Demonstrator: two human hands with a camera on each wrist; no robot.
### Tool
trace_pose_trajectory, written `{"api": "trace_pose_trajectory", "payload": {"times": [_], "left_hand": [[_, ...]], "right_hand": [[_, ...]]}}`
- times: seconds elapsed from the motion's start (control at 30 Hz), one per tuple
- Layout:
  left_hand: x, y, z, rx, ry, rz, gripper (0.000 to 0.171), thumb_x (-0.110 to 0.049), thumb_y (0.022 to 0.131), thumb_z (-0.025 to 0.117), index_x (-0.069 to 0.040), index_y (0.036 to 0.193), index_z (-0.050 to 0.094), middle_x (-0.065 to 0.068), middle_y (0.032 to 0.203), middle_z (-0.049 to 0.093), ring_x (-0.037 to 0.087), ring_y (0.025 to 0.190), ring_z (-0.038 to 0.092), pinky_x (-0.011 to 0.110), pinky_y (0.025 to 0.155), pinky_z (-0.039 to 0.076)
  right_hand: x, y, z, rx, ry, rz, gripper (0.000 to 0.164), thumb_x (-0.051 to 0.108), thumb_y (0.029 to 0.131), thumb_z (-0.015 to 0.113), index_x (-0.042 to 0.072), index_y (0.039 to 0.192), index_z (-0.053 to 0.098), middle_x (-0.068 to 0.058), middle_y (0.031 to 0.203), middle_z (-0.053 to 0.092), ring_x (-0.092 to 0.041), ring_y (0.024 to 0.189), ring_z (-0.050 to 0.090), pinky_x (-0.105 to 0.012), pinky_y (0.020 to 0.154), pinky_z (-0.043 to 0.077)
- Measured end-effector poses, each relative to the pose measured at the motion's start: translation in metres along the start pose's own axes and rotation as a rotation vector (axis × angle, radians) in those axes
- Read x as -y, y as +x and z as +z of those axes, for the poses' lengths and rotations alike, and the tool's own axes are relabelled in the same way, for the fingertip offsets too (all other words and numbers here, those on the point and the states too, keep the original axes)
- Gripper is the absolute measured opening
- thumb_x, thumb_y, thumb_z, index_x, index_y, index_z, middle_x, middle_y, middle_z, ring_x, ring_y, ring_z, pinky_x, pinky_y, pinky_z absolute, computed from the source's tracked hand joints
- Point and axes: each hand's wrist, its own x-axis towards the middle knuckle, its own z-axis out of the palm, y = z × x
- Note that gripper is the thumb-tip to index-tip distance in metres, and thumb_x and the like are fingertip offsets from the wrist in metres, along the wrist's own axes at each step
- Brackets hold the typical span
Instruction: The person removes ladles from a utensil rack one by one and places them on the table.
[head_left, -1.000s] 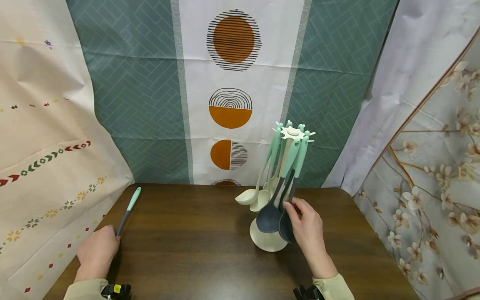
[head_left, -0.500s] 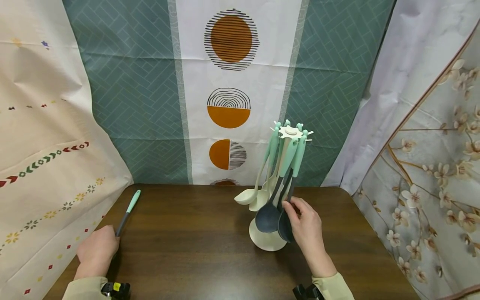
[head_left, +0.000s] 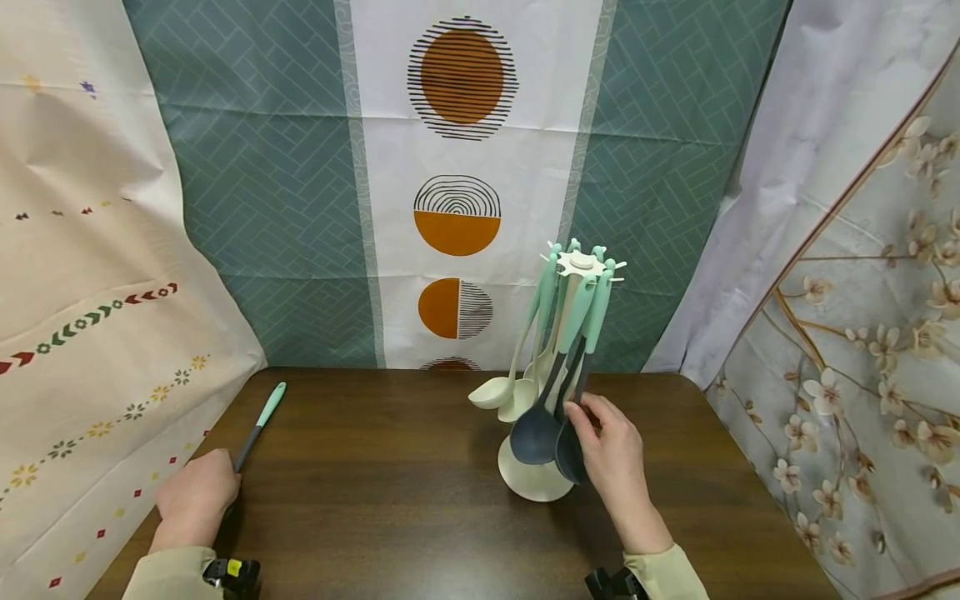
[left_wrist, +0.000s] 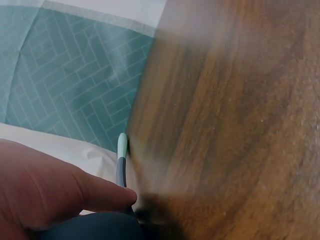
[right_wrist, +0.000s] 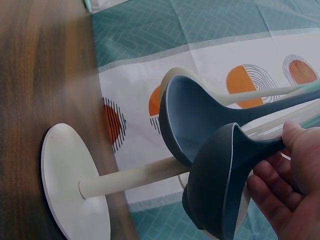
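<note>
At the left side of the table, my left hand (head_left: 197,493) grips a kitchen utensil (head_left: 272,403) with a mint handle and dark grey shaft. Its handle points away from me. In the left wrist view a dark rounded part (left_wrist: 95,227) shows beneath the fingers; most of the head is hidden. My right hand (head_left: 617,446) pinches the neck of a dark grey ladle (right_wrist: 215,182) between thumb and fingers. That ladle hangs by its mint handle from a cream utensil stand (head_left: 582,264). Beside it hangs another dark ladle-like utensil (right_wrist: 195,112).
Cream utensils (head_left: 492,393) with mint handles hang on the stand's left side. The stand's round base (head_left: 517,477) rests on the brown wooden table (head_left: 375,475). Patterned cloths (head_left: 277,208) enclose the table at the back and both sides.
The utensil in my left hand has tilted slightly, its handle end shifting a little to the right. My right hand keeps its pinch on the ladle, and the stand holds its place.
</note>
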Motion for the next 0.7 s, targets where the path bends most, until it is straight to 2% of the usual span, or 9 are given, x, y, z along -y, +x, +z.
{"api": "trace_pose_trajectory", "payload": {"times": [0.13, 0.23, 0.37, 0.57, 0.7], "left_hand": [[-0.001, -0.001, -0.001, 0.002, 0.007, 0.015, 0.02, -0.017, 0.101, 0.069, 0.003, 0.099, 0.067, 0.026, 0.091, 0.069, 0.039, 0.079, 0.064, 0.059, 0.069, 0.053], [-0.003, -0.003, -0.003, -0.025, 0.002, 0.033, 0.023, -0.018, 0.102, 0.069, 0.006, 0.102, 0.067, 0.029, 0.094, 0.069, 0.041, 0.079, 0.065, 0.061, 0.068, 0.053], [-0.008, -0.004, -0.006, -0.08, -0.017, 0.053, 0.026, -0.019, 0.104, 0.066, 0.006, 0.104, 0.064, 0.029, 0.093, 0.068, 0.044, 0.079, 0.066, 0.061, 0.064, 0.052], [-0.021, -0.005, -0.007, -0.197, -0.024, 0.08, 0.036, -0.023, 0.106, 0.066, 0.01, 0.118, 0.061, 0.029, 0.093, 0.066, 0.05, 0.08, 0.067, 0.062, 0.06, 0.051], [-0.032, -0.007, -0.004, -0.256, -0.04, 0.103, 0.041, -0.023, 0.106, 0.067, 0.012, 0.126, 0.061, 0.033, 0.1, 0.064, 0.058, 0.088, 0.064, 0.065, 0.062, 0.052]], "right_hand": [[0.0, 0.0, 0.0, 0.001, -0.002, -0.002, 0.011, 0.011, 0.097, 0.086, 0.008, 0.106, 0.081, -0.004, 0.099, 0.077, -0.022, 0.089, 0.073, -0.051, 0.079, 0.062], [0.0, 0.0, 0.0, 0.002, -0.002, 0.0, 0.011, 0.011, 0.097, 0.086, 0.008, 0.106, 0.081, -0.004, 0.099, 0.077, -0.022, 0.089, 0.074, -0.051, 0.079, 0.063], [0.0, 0.001, 0.0, 0.003, 0.002, 0.005, 0.011, 0.011, 0.097, 0.086, 0.008, 0.106, 0.081, -0.004, 0.097, 0.077, -0.022, 0.089, 0.074, -0.051, 0.08, 0.063], [0.001, 0.0, -0.001, 0.004, 0.002, 0.017, 0.011, 0.011, 0.097, 0.086, 0.008, 0.106, 0.081, -0.003, 0.097, 0.077, -0.022, 0.089, 0.074, -0.051, 0.08, 0.063], [0.001, -0.001, -0.001, 0.006, 0.0, 0.022, 0.012, 0.012, 0.097, 0.086, 0.008, 0.107, 0.081, -0.003, 0.098, 0.077, -0.022, 0.089, 0.074, -0.051, 0.081, 0.063]]}}
